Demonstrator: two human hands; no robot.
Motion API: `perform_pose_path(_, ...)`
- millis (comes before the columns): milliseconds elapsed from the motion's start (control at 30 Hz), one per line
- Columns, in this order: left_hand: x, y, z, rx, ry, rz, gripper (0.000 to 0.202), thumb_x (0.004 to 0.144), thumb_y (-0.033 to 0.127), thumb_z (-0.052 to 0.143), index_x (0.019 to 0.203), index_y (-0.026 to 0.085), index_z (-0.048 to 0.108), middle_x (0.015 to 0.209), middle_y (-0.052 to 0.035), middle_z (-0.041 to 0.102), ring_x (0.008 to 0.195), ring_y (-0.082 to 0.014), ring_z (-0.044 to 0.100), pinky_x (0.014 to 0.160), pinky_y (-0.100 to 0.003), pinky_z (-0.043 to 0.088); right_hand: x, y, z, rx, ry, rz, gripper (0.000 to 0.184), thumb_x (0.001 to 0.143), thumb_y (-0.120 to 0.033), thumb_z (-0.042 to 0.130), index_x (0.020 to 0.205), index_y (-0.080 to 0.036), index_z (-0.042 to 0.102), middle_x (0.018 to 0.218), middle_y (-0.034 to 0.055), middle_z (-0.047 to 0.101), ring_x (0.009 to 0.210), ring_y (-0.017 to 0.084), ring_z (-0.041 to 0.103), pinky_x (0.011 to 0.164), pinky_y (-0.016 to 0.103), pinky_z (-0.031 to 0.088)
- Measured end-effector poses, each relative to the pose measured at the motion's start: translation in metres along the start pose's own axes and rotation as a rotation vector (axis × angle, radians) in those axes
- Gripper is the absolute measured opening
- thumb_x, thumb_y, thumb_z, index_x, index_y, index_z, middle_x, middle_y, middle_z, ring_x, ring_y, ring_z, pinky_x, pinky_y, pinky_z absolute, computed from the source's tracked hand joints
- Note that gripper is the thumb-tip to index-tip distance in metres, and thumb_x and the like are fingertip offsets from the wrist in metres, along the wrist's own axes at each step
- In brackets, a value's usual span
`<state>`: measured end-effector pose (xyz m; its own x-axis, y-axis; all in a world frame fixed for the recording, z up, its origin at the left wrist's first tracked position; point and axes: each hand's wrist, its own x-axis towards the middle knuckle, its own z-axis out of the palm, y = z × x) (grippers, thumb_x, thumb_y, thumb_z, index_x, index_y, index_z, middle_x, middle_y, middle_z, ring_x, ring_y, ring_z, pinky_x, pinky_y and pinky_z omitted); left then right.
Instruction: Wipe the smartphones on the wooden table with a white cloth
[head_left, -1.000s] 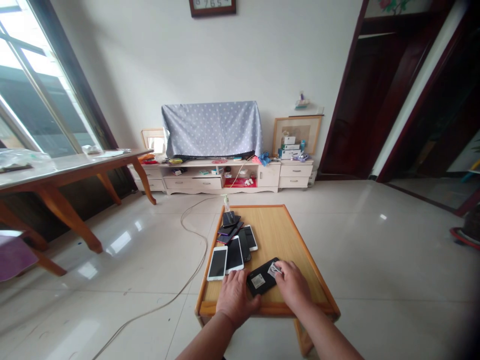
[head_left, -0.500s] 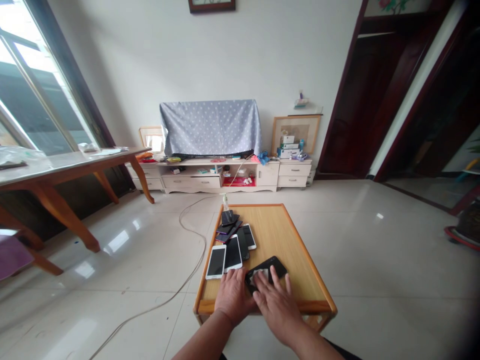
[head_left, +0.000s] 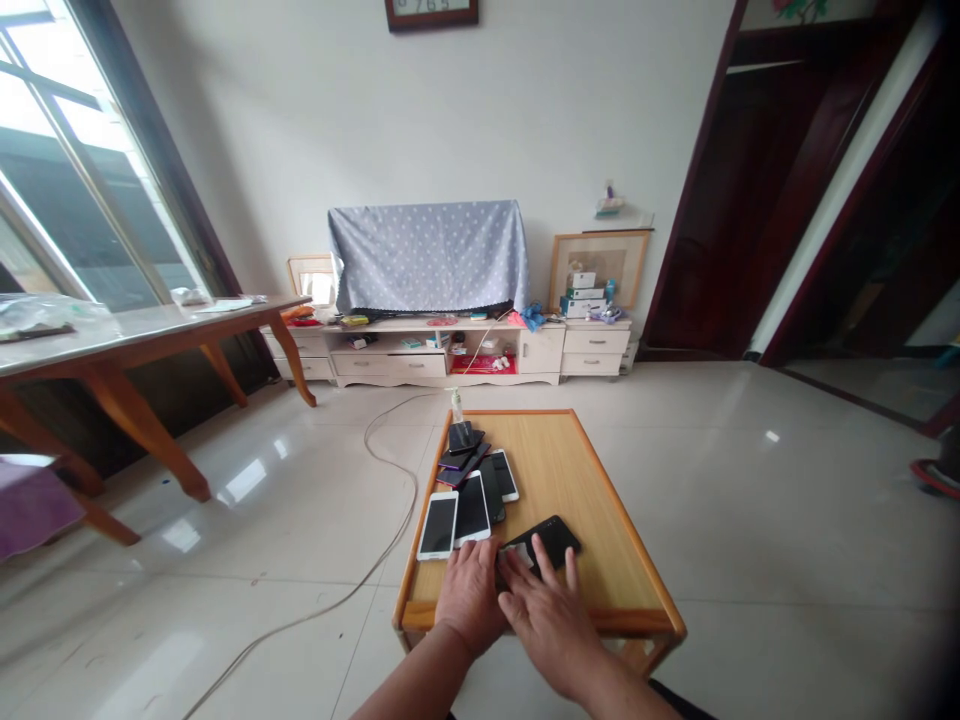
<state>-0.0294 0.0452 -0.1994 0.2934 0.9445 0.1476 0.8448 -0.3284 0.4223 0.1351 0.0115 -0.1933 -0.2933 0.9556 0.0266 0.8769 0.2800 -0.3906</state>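
A black smartphone (head_left: 553, 540) lies back up near the front of the small wooden table. At its left end my left hand (head_left: 471, 592) grips it, the fingers bent and partly hiding that end. My right hand (head_left: 551, 612) presses a small white wipe (head_left: 520, 554) flat on the phone, with some fingers spread over its surface. Just beyond my left hand lie a white-framed phone (head_left: 438, 524) and a larger white-framed phone (head_left: 472, 506). Several more phones, among them a black one (head_left: 492, 488) and a white-edged one (head_left: 505, 474), overlap behind them.
A clear pump bottle (head_left: 457, 405) stands at the far left corner of the wooden table (head_left: 559, 460). A cable (head_left: 382, 548) runs over the tiled floor to the left. Beyond are a low white cabinet (head_left: 540, 355) and a long table (head_left: 150, 325).
My right hand has slid the wipe a little to the left along the phone, toward my left hand. The whole view has shifted slightly.
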Motion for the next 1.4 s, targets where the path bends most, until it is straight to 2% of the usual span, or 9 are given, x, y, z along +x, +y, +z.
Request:
perform_pose_path(67,0.000,0.000,0.001,0.008,0.008,0.001,0.048,0.074,0.038,0.061,0.121,0.026,0.054,0.118,-0.0069,0.063,0.114,-0.0279,0.052,0.103,-0.040,0.036,0.005,0.001,-0.002,-0.018,-0.006,0.001,0.059,0.102,-0.060,0.014,0.153,-0.038,0.032,0.157,-0.0052,0.037,0.153,0.031,0.001,0.115,0.068,-0.012)
perform_pose_path(267,0.001,0.002,0.002,0.000,0.030,0.015,0.063,0.067,0.042,0.067,0.126,0.024,0.051,0.121,-0.0067,0.062,0.117,-0.0287,0.050,0.106,-0.041,0.035,0.028,0.036,-0.019,-0.120,0.035,0.333,0.066,0.101,-0.060,0.006,0.155,-0.030,0.028,0.161,-0.0040,0.027,0.152,0.032,-0.005,0.114,0.070,-0.012)
perform_pose_path(500,0.002,0.003,0.001,0.005,-0.006,-0.003,0.046,0.075,0.037,0.059,0.120,0.025,0.055,0.116,-0.0067,0.064,0.112,-0.0273,0.052,0.102,-0.039,0.036,0.006,0.005,0.003,-0.032,-0.012,0.031,0.058,0.102,-0.055,0.005,0.155,-0.039,0.026,0.160,-0.0078,0.030,0.153,0.025,-0.001,0.117,0.064,-0.013)
perform_pose_path(667,0.002,0.004,0.003,0.002,0.028,0.001,0.058,0.070,0.041,0.064,0.124,0.024,0.053,0.117,-0.0074,0.062,0.113,-0.0276,0.051,0.103,-0.039,0.035,0.015,0.038,-0.021,-0.122,0.033,0.338,0.066,0.101,-0.060,0.005,0.155,-0.031,0.029,0.161,-0.0031,0.028,0.153,0.030,-0.003,0.114,0.069,-0.013)
perform_pose_path(733,0.001,0.004,0.003,0.002,0.038,-0.002,0.059,0.068,0.040,0.065,0.123,0.023,0.053,0.118,-0.0076,0.061,0.114,-0.0277,0.051,0.103,-0.039,0.035,0.013,0.042,-0.026,-0.139,0.044,0.375,0.068,0.101,-0.061,0.006,0.155,-0.028,0.030,0.161,-0.0015,0.028,0.153,0.030,-0.003,0.114,0.069,-0.013)
perform_pose_path(933,0.001,0.004,0.001,-0.021,0.002,-0.007,0.052,0.071,0.039,0.062,0.121,0.025,0.055,0.117,-0.0067,0.063,0.114,-0.0273,0.051,0.103,-0.038,0.034,-0.016,0.002,-0.005,-0.024,0.039,0.042,0.057,0.104,-0.053,0.008,0.152,-0.038,0.035,0.158,-0.0052,0.036,0.153,0.025,0.006,0.117,0.064,-0.011)
perform_pose_path(1000,0.001,0.005,-0.001,-0.022,-0.006,-0.017,0.052,0.071,0.040,0.061,0.120,0.025,0.056,0.116,-0.0067,0.064,0.114,-0.0274,0.051,0.103,-0.038,0.033,-0.018,0.002,-0.006,-0.021,0.046,0.043,0.056,0.104,-0.053,0.010,0.151,-0.038,0.037,0.156,-0.0043,0.038,0.153,0.025,0.008,0.117,0.065,-0.010)
perform_pose_path(1200,-0.002,0.006,-0.002,-0.007,0.027,-0.020,0.058,0.067,0.043,0.065,0.121,0.024,0.057,0.119,-0.0070,0.062,0.115,-0.0284,0.050,0.104,-0.038,0.033,0.001,0.038,-0.028,-0.113,0.116,0.333,0.064,0.101,-0.062,0.014,0.147,-0.030,0.047,0.155,0.0001,0.041,0.152,0.033,0.010,0.114,0.073,-0.007)
perform_pose_path(1400,-0.003,0.001,0.005,-0.004,0.023,-0.050,0.054,0.069,0.040,0.062,0.120,0.025,0.057,0.120,-0.0067,0.063,0.118,-0.0280,0.049,0.109,-0.038,0.029,-0.013,0.000,-0.012,0.021,0.012,0.030,0.059,0.102,-0.059,0.016,0.145,-0.034,0.049,0.152,0.0010,0.046,0.150,0.031,0.021,0.115,0.070,-0.007)
